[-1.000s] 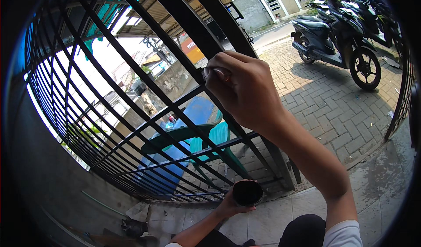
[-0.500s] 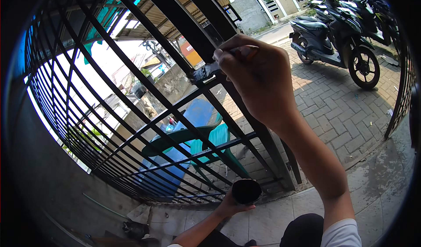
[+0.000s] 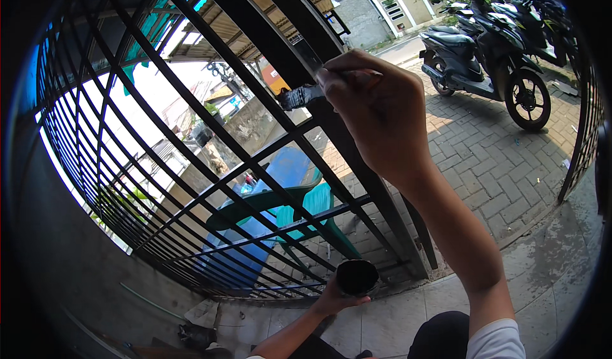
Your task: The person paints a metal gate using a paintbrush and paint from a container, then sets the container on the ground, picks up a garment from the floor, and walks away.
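Note:
Raised at the top centre, my right hand [image 3: 379, 107] pinches a paintbrush [image 3: 301, 97]. The brush's bristles are dark with paint and lie at a black bar of the metal grille [image 3: 239, 139], just above a crossbar; whether they touch it I cannot tell. Low in the middle, my left hand [image 3: 335, 300] is wrapped around a cup [image 3: 357, 277] and holds it upright. Black paint, or something just as dark, shows inside the cup. Part of the left hand's fingers is hidden behind the cup.
Beyond the bars stand a green plastic chair [image 3: 312, 212] and a long blue object [image 3: 239, 250]. Motorcycles [image 3: 491, 59] are parked on the brick paving [image 3: 472, 161] at the right. A dark bundle [image 3: 194, 335] lies on the tiled floor at lower left.
The brush and my right hand have shifted slightly; the bristles now sit a little higher along the bar and farther from the crossbar. My left hand with the cup has hardly moved.

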### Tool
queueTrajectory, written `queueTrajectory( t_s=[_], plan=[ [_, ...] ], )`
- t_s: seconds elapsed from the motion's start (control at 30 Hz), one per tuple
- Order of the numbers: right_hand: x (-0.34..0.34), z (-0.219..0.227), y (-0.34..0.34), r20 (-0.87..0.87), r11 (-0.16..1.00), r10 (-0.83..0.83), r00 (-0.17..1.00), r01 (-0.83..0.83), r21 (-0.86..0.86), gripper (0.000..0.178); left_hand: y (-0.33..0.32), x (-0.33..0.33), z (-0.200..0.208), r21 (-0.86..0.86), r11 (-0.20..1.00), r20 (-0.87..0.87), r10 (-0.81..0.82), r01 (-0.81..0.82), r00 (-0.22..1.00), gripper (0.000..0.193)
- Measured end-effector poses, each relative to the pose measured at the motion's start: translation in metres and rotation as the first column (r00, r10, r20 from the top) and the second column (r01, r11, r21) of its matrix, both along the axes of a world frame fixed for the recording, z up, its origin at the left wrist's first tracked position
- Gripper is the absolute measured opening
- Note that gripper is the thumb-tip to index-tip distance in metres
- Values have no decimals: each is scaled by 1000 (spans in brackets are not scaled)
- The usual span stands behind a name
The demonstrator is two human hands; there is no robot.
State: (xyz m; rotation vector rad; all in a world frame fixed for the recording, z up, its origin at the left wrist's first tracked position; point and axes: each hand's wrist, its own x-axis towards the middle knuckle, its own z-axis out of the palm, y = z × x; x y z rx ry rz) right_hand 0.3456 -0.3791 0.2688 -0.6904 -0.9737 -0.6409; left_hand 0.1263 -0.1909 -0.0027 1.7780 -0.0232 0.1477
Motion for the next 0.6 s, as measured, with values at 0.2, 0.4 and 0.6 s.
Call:
queueTrajectory(
  t_s=[0.2, 0.4, 0.6],
  plan=[
    [-7, -10, 25, 207, 955, -275, 939, 292, -56, 7, 4, 5, -8, 78, 997, 31, -32, 29, 999, 91],
    [-5, -8, 2, -51, 999, 37, 998, -37, -2, 5, 6, 3, -7, 87, 996, 11, -13, 12, 1000, 94],
    [-3, -9, 24, 156, 982, -187, 970, 190, -8, 7, 5, 3, -4, 118, 993, -29, 11, -8, 1000, 91]
  ],
)
